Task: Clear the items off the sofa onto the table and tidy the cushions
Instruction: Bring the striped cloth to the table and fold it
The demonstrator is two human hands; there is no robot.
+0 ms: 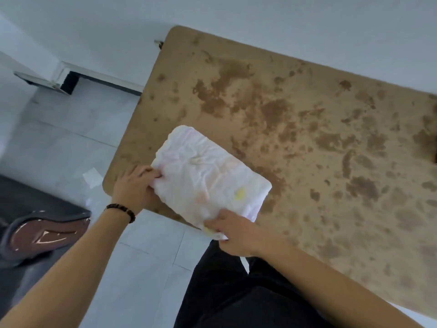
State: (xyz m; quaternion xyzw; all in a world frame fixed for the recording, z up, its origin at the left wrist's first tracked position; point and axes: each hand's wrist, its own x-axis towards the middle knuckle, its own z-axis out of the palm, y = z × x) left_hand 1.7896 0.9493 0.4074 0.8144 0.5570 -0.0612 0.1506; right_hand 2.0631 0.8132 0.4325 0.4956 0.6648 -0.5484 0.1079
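While both hands pinch its near edges, left hand (134, 183) and right hand (233, 230) fingers closed on it, the folded white cloth (210, 176) sits at the table (331, 138) corner, probably being squared up flat.

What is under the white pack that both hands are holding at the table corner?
The white pack lies over the stained brown tabletop, its near end overhanging the edge. The left hand and right hand grip that end. Anything beneath the pack is hidden.

Head view looks steeply down, table (331, 143) close.
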